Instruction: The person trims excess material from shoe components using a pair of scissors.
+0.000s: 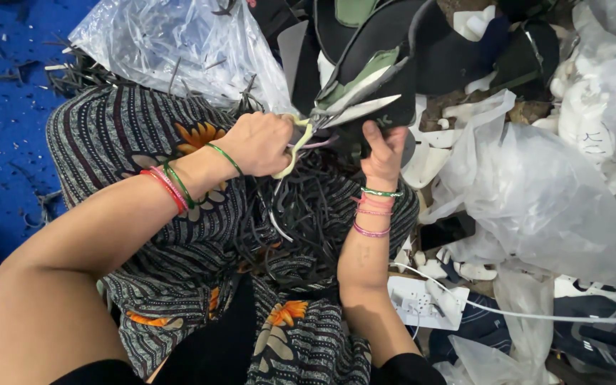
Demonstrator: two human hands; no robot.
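Black and green, the shoe piece (376, 71) is sitting just above both hands. The right hand (385, 150) is pinching its lower edge tight. The left hand (259, 142) is gripping the yellow-handled scissors (336, 117), whose blades are lying open against the piece, right beside that pinch.

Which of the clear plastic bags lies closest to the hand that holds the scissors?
The bag at the upper left, just above the left hand with the scissors. The other bags lie far right.
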